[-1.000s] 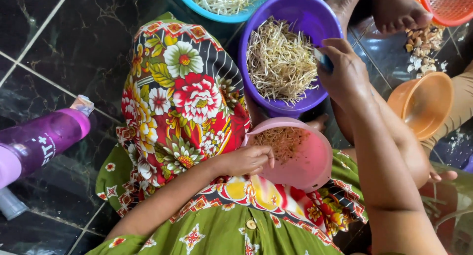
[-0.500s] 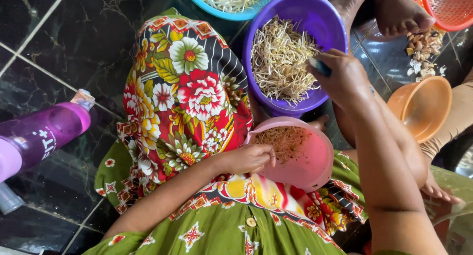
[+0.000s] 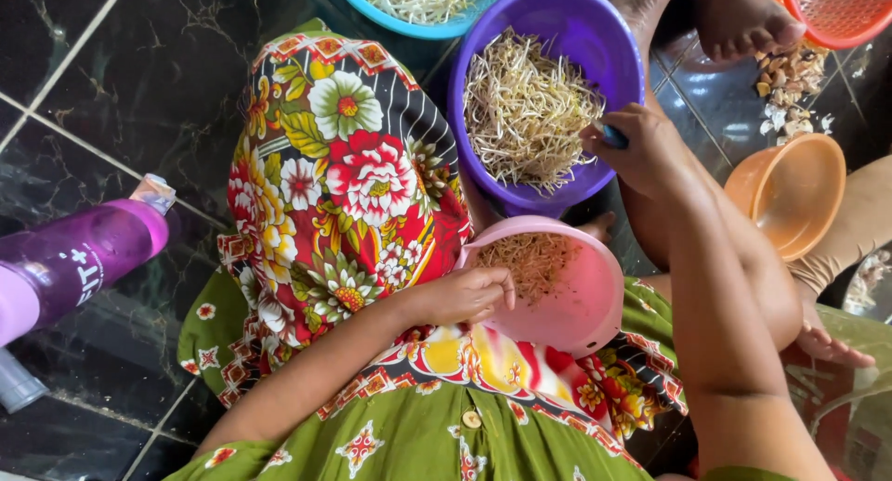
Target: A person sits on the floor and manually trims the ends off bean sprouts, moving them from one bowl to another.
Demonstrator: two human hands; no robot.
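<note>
My left hand (image 3: 463,295) rests on the near rim of a pink bowl (image 3: 585,300) tilted on my lap, fingers touching the brownish sprout trimmings inside it. My right hand (image 3: 641,146) is closed around a small blue-handled tool at the right rim of a purple bowl (image 3: 609,49) full of pale bean sprouts (image 3: 525,109). A flowered red, yellow and green cloth (image 3: 344,193) covers my knee to the left of both bowls.
A blue bowl (image 3: 372,2) of sprouts sits at the top. An empty orange bowl (image 3: 790,193) and an orange-red basket (image 3: 841,16) lie to the right, with peel scraps (image 3: 790,81) and another person's foot (image 3: 734,16). A purple bottle (image 3: 79,258) lies on the dark tiles at left.
My right hand has drawn back slightly along the purple bowl's right rim. My left hand stays on the pink bowl.
</note>
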